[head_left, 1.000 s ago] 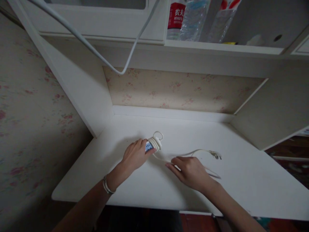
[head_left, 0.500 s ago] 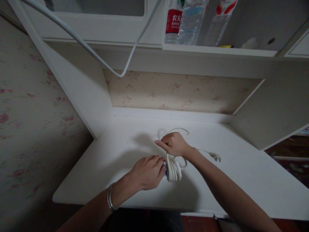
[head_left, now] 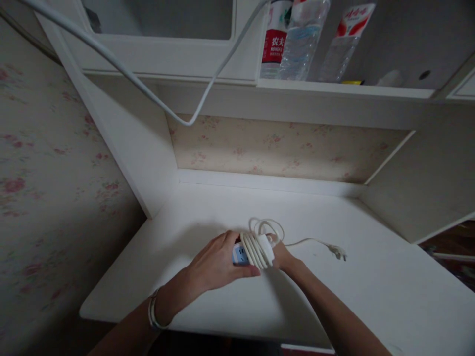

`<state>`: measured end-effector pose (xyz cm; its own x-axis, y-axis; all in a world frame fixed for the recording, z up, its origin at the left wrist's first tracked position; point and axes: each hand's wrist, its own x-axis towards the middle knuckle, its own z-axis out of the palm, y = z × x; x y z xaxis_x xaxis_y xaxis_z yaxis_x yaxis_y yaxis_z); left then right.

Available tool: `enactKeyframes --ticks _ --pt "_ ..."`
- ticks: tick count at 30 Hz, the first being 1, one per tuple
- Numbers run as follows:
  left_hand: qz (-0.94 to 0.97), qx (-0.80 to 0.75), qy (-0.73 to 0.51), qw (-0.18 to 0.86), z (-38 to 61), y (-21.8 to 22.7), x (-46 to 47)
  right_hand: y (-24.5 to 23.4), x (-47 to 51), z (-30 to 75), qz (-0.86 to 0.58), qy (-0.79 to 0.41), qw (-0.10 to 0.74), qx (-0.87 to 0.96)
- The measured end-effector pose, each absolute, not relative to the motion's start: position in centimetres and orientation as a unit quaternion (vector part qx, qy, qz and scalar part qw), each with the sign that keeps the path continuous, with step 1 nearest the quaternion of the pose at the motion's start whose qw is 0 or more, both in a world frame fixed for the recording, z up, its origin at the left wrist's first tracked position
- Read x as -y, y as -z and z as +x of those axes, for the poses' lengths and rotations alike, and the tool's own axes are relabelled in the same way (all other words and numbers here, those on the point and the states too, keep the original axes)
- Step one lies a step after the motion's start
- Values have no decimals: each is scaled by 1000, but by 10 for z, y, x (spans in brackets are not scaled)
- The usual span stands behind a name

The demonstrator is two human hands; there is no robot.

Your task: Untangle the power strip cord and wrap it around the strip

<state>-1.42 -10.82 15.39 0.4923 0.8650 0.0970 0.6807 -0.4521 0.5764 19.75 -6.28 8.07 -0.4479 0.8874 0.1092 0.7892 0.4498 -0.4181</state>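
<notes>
My left hand [head_left: 215, 264] grips a small white power strip [head_left: 240, 253] with a blue socket face, held just above the white desk [head_left: 371, 291]. Several turns of its white cord [head_left: 256, 249] are wound around the strip. My right hand [head_left: 284, 257] sits right behind the coil, mostly hidden by it, with its fingers on the cord. A loose loop rises above the coil, and the rest of the cord trails right to the plug [head_left: 337, 251] lying on the desk.
A shelf [head_left: 345, 88] above the desk carries three plastic bottles [head_left: 302, 39]. A thick white cable [head_left: 148, 91] hangs across the upper left. Floral wallpaper covers the left wall and the back panel. The desk's right side panel [head_left: 419, 193] stands close by.
My right hand has come down from behind the coil to its right side, carrying the cord around the strip. The loose length to the plug is shorter than a second ago.
</notes>
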Motion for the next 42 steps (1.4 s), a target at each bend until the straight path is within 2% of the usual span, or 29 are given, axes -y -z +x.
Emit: enactKeyframes --ticks 6,11,19,23,26,29,34,39,42 --pt "810 -491 -215 238 -22 -142 83 -64 93 210 -563 -106 38 819" --pt "764 -558 -249 209 -20 -133 69 -63 118 206 -548 -39 -29 835" --pt "792 -590 -152 32 -12 -110 61 -122 133 203 -485 90 35 869" --pt "855 -506 -110 22 -2 -102 71 -151 111 205 -399 107 76 907" --pt "902 -419 -89 46 1 -105 83 -162 86 209 -395 105 115 905" --pt "928 -357 -84 67 2 -116 97 -163 65 209 -418 56 160 893" --pt "950 -286 -99 83 -1 -141 121 -149 52 202 -443 -103 214 865" --pt "950 -276 -116 83 -5 -160 130 -124 50 198 -497 -288 272 772" --pt "935 -305 -155 98 -9 -164 127 -104 54 200 -535 -368 258 716"
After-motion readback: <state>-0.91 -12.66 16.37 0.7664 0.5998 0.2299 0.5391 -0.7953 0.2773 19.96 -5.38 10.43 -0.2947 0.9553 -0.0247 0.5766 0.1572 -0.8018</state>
